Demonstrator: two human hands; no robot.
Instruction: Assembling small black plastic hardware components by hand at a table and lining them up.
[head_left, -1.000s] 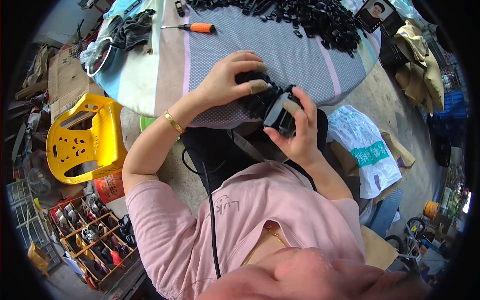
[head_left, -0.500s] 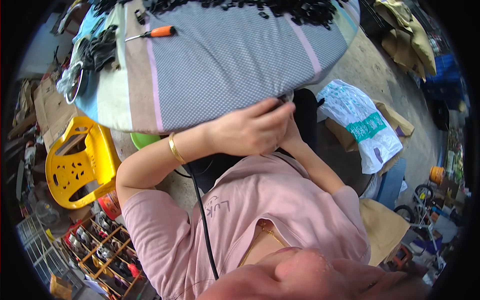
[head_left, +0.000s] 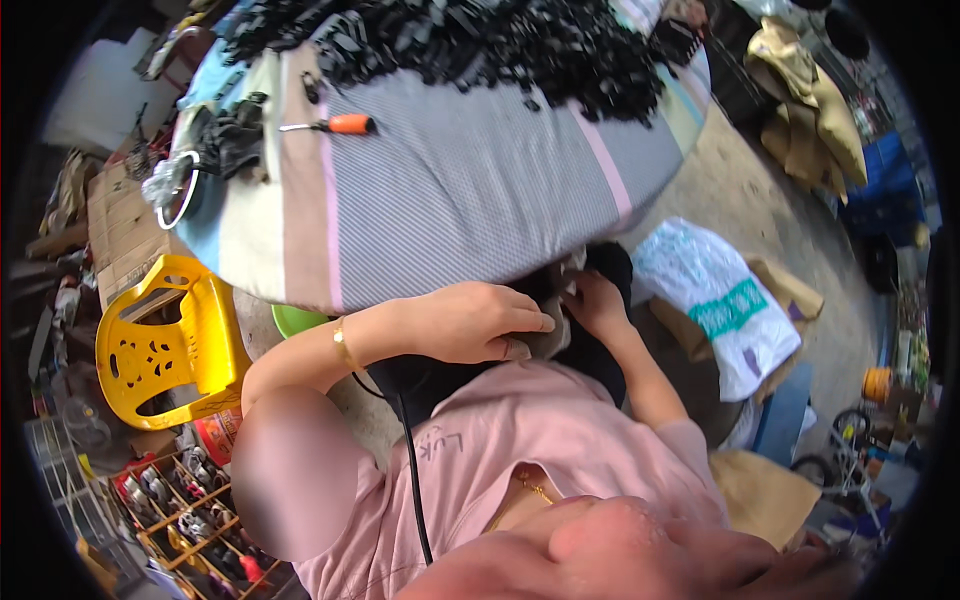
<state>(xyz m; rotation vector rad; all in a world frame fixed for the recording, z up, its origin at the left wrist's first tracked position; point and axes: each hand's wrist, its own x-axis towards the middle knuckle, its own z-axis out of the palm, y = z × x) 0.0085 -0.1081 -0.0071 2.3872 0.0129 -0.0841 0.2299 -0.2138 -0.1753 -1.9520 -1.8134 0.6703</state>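
My left hand is over my lap just in front of the table edge. Its fingers and thumb are curled at the near side of a greyish-beige piece of cloth. Whitish wrapping shows on a fingertip and the thumb. To its right, my right hand pinches the far side of the same cloth near the table's rim. Part of the cloth is hidden by the fingers and the tabletop, so its exact kind is unclear. On the table lies a screwdriver with an orange handle, out of reach of both hands.
A heap of small black parts covers the far side of the cloth-covered table. Dark gloves lie at its left. A yellow chair stands left; a white plastic bag lies right. A black cable crosses my front.
My hands, close together before, have moved apart, and the cloth now shows between them. The view has shifted, so more of the table and the black heap is visible.
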